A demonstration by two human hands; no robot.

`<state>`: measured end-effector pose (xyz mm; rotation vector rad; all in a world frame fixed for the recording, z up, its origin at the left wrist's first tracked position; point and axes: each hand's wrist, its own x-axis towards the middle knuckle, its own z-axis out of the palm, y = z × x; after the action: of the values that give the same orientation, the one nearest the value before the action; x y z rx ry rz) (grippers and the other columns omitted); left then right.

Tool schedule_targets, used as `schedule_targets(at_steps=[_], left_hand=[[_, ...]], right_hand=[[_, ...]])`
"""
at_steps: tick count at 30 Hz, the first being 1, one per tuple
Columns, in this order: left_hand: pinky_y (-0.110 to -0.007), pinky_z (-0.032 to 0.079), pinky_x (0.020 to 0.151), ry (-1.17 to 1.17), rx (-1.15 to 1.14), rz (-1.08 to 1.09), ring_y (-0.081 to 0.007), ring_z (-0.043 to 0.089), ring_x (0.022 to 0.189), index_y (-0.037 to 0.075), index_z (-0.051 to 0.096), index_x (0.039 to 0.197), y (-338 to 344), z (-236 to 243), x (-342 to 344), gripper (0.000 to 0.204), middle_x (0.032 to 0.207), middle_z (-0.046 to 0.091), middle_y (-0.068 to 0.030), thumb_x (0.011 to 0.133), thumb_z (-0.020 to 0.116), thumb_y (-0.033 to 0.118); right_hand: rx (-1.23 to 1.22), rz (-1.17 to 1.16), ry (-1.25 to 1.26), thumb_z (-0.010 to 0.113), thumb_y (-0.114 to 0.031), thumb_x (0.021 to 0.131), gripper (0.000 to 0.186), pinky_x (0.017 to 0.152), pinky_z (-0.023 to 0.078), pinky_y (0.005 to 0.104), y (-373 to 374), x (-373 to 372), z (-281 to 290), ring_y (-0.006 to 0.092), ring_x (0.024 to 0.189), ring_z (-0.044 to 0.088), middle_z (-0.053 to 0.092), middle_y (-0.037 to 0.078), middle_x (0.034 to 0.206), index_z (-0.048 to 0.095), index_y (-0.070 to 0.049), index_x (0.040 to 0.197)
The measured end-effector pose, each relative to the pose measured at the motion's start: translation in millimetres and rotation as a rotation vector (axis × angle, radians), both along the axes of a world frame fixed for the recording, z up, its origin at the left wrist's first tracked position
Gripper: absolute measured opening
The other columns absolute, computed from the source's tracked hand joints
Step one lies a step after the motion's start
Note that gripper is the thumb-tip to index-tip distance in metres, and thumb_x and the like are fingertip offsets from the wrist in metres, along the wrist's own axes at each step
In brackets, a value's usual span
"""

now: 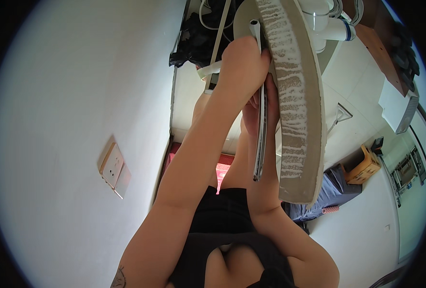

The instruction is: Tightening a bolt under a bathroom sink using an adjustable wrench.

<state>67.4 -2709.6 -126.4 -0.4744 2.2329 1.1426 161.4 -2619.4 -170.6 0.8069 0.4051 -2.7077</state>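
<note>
Left hand (245,57) up top, fingers curled tightly round the slim metal bar (260,139) near its upper end; right hand (272,105) just below, partly behind the bar, and I can't tell whether it grips; the bar runs lengthwise beside the curved beige piece (314,144), streaked with white

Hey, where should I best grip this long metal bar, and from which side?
Probably grip the metal bar near its lower end, coming from the left, thumb and fingers across its narrow width. It's long and slim, the left hand holds its upper part, the right hand is by its middle, and the curved panel stands to its right.
</note>
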Motion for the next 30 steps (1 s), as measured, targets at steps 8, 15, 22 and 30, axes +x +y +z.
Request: schedule_targets(at_steps=[8,15,22,30], left_hand=[[-0.035,0.048,0.076,0.055,0.254,-0.001,-0.0237,0.057,0.081,-0.004,0.031,0.134,-2,120,104,0.067,0.107,0.055,-0.0150,0.084,0.068,0.021],[-0.028,0.046,0.071,0.075,0.473,0.228,-0.0166,0.053,0.076,-0.002,0.020,0.143,31,102,117,0.075,0.091,0.054,-0.0084,0.084,0.065,0.012],[-0.024,0.045,0.072,-0.249,0.535,0.272,-0.0120,0.051,0.074,0.002,0.013,0.147,19,116,114,0.079,0.084,0.050,-0.0048,0.083,0.058,0.002],[-0.031,0.047,0.073,-0.148,0.749,0.325,-0.0256,0.058,0.079,0.002,0.002,0.148,30,106,121,0.091,0.089,0.054,-0.0152,0.074,0.056,-0.002]], right_hand=[[0.420,0.159,-0.013,0.037,-0.029,0.101,0.043,0.082,0.045,0.0287,-19,-7,21,0.0105,0.082,0.052,0.051,-0.001,0.084,0.040,-0.006,0.137],[0.599,0.377,0.062,0.046,-0.029,0.097,0.044,0.098,0.040,0.0341,24,11,-10,0.0162,0.102,0.053,0.054,0.005,0.102,0.044,-0.005,0.134],[0.852,1.542,0.323,0.063,-0.024,0.089,0.041,0.097,0.042,0.0320,142,85,143,0.0245,0.116,0.053,0.058,0.015,0.121,0.055,0.000,0.121],[1.625,1.094,1.009,0.056,-0.005,0.085,0.028,0.090,0.043,0.0290,107,-178,156,0.0181,0.104,0.057,0.061,0.009,0.108,0.060,-0.003,0.113]])
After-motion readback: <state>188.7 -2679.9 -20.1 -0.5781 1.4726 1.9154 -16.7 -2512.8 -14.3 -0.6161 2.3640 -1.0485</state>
